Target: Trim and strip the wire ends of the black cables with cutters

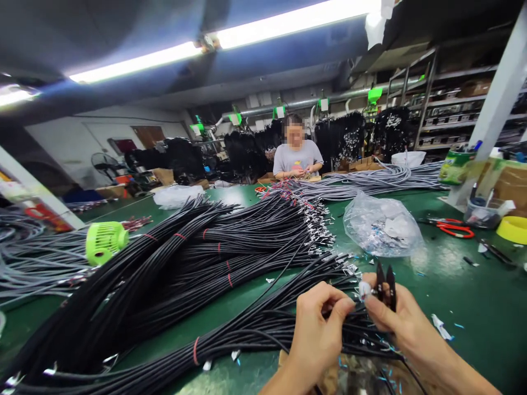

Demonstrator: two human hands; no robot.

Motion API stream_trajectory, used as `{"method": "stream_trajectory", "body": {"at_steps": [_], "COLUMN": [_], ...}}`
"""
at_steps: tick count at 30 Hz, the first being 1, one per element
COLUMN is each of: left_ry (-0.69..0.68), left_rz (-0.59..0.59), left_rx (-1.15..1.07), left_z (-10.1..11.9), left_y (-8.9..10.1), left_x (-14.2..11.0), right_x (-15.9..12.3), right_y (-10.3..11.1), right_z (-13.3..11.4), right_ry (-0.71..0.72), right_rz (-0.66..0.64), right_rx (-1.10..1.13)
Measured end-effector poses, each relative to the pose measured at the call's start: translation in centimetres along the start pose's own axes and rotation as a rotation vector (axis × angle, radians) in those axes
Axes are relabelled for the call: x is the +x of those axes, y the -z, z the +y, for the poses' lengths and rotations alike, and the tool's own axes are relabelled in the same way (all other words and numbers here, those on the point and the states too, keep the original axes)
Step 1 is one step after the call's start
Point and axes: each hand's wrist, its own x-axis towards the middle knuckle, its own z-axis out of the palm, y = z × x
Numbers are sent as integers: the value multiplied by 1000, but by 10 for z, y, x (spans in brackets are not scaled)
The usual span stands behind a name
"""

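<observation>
My left hand (319, 323) is closed in a pinch, with a dark bit of what looks like a black cable showing between thumb and fingers. Close beside it, my right hand (397, 315) grips dark wire cutters (386, 288), their two pointed jaws upward and slightly apart. A small white scrap (364, 291) sits at the right thumb and fingertip, between both hands. Under and left of the hands lies a bundle of black cables (230, 334), tied with a red band. The cable ends near my fingers are partly hidden.
Larger black cable bundles (173, 274) with stripped ends cross the green table (448, 280). A clear bag of scraps (382, 225), red-handled pliers (453, 227) and a yellow ring (513, 229) lie rightward. A green fan (106, 241) rests left. A co-worker (297, 156) sits opposite, near grey cables (370, 184).
</observation>
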Motion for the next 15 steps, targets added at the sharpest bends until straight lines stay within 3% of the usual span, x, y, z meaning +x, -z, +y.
{"method": "stream_trajectory", "body": {"at_steps": [2,3,5,7,12,14,15], "left_ry": [-7,3,53,98,143,141,134], "left_rz": [-47,-83,-157,-193,-151,-119,-105], "left_rx": [16,9,-29,-75,-151,-151,-147], "left_z": [1,1,2,2,2,2,2], "left_y": [2,3,5,7,8,8,8], "left_x": [1,2,3,2,2,3,3], "right_x": [-1,-1,0,3,10,9,8], "right_y": [-2,-2,1,9,35,35,31], "right_z": [-3,-4,-7,-7,-6,-9,-11], "right_ry": [32,106,286,375,282,261,269], "right_rz": [-81,-61,58,208,563,512,428], "right_rx": [12,-52,-229,-341,-320,-337,-353]}}
